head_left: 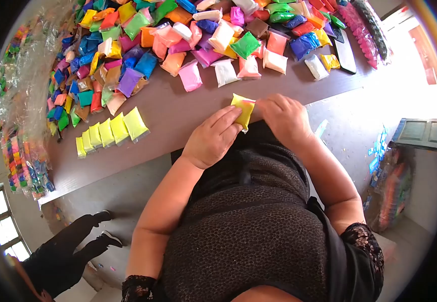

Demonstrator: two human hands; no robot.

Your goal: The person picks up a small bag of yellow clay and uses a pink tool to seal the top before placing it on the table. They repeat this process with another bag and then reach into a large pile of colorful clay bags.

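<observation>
My left hand [213, 137] holds a small yellow packet [243, 111] in clear wrapping, its fingers lying across the packet's left side, over the table's front edge. Close to the packet's upper right corner is my right hand [285, 120], its fingers pinched together. A thin pinkish-red strip [249, 101] shows between that corner and the right fingertips; whether the fingers grip it or the wrapping is hidden. To the left, several yellow packets [106, 132] lie in a slanting row on the brown table [168, 123].
A heap of many-coloured packets [198, 38] covers the back of the table. Clear bags of coloured pieces [24, 100] hang at the left. A dark phone-like slab [345, 53] lies at right. Another person [67, 251] is at lower left; blue scraps [378, 151] lie on the floor.
</observation>
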